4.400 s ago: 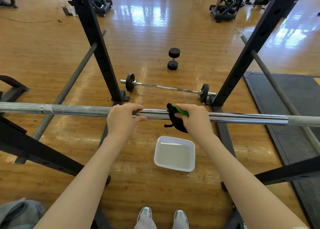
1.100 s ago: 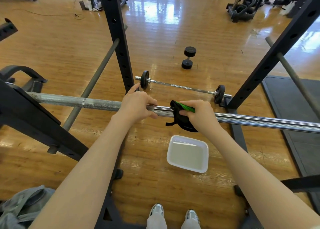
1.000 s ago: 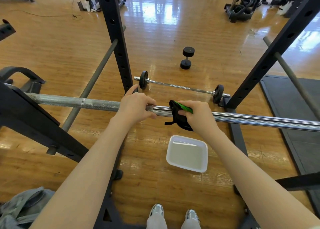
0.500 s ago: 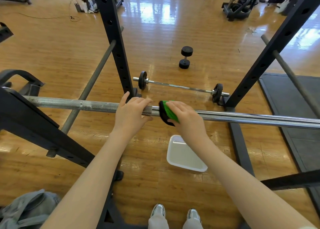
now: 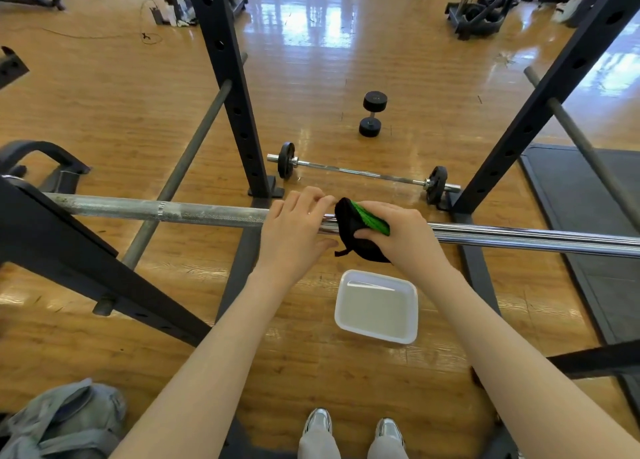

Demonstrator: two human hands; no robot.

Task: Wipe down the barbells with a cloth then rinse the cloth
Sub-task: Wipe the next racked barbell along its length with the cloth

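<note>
My right hand (image 5: 398, 233) clamps the cloth (image 5: 353, 228) around the barbell (image 5: 207, 213), which runs left-right; my left hand (image 5: 294, 226) grips the bar just beside it, the rough stretch beyond.

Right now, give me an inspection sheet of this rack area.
Surface: glossy wooden floor; dark mat at right.
Job's things: racked barbell, dull left of the hands, shiny to the right; black and green cloth wrapped on it; white tray below on the floor; small barbell beyond.
Clutter: dumbbell; grey bag.
Grips: left hand holds the bar; right hand holds the cloth on the bar.
Cables: a cord trails far left.
Surroundings: black rack uprights; machines behind.
</note>
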